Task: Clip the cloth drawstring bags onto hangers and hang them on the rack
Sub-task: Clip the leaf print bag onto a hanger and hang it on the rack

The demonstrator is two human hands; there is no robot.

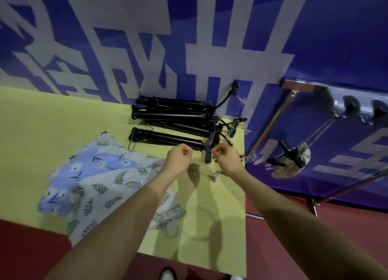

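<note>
Both hands — left hand [179, 158], right hand [226, 159] — pinch near the table's [235, 227] right edge.

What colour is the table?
The table is pale yellow, seen in the head view.

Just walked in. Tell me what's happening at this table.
A person's left hand and right hand are raised together over the yellow table, fingers pinched on something too small to identify, beside a black hanger. More black hangers are stacked behind. Patterned cloth bags lie on the table. One bag already hangs on the rack.
</note>
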